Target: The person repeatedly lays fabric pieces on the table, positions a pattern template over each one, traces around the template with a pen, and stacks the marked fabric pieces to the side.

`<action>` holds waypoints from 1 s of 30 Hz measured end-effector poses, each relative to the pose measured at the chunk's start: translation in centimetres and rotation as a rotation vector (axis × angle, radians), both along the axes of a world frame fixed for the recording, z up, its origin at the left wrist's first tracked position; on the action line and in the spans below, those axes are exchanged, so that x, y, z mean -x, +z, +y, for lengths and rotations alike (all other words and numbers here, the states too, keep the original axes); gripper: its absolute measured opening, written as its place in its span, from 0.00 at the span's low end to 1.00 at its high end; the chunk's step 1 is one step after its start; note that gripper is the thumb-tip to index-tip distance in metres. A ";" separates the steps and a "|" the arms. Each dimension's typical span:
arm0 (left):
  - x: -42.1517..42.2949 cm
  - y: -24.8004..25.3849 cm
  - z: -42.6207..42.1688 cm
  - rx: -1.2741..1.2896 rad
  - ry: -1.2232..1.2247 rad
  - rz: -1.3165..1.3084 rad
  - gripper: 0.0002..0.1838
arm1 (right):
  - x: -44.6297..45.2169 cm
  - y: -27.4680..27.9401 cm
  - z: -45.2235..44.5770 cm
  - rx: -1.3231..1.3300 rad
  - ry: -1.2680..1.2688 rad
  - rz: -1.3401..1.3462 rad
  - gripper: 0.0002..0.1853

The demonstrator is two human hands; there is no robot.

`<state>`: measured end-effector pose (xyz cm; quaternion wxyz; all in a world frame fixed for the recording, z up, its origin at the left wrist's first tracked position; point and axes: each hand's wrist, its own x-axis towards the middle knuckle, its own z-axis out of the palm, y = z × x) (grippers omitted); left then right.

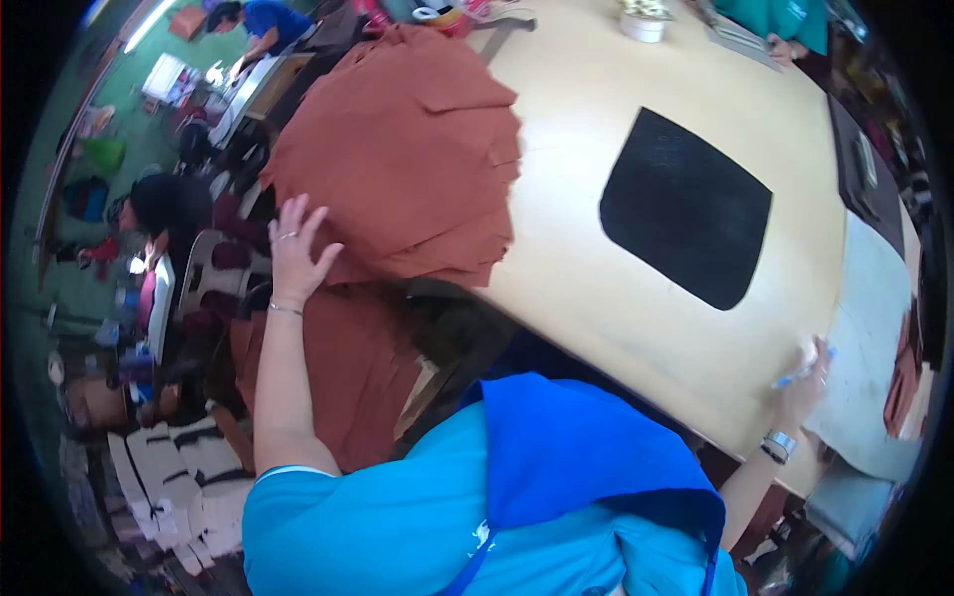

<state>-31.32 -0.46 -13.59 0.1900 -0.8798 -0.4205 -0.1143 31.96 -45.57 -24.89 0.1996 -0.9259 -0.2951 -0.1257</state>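
Observation:
My left hand (296, 256) is open, its fingers spread against the near left edge of a large stack of reddish-brown fabric or leather sheets (407, 149). More sheets of the same colour (338, 377) hang or lie below it. A black panel (686, 209) with rounded lower corners lies flat on the cream table (556, 199), to the right of the stack. At the table's near right, my right hand (803, 387) is closed around a small white and blue thing (795, 368), too blurred to name. The black panel is apart from both hands.
A white pot (643, 22) stands at the table's far side. A person in green (775, 25) is at the far right edge. Grey sheets (865, 328) lie along the right. People work at machines to the left, near a chair (214, 273).

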 end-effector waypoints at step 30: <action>-32.7 0.0 -13.6 0.524 -0.901 -0.391 0.05 | 11.4 13.6 10.7 -0.345 0.624 -0.174 0.11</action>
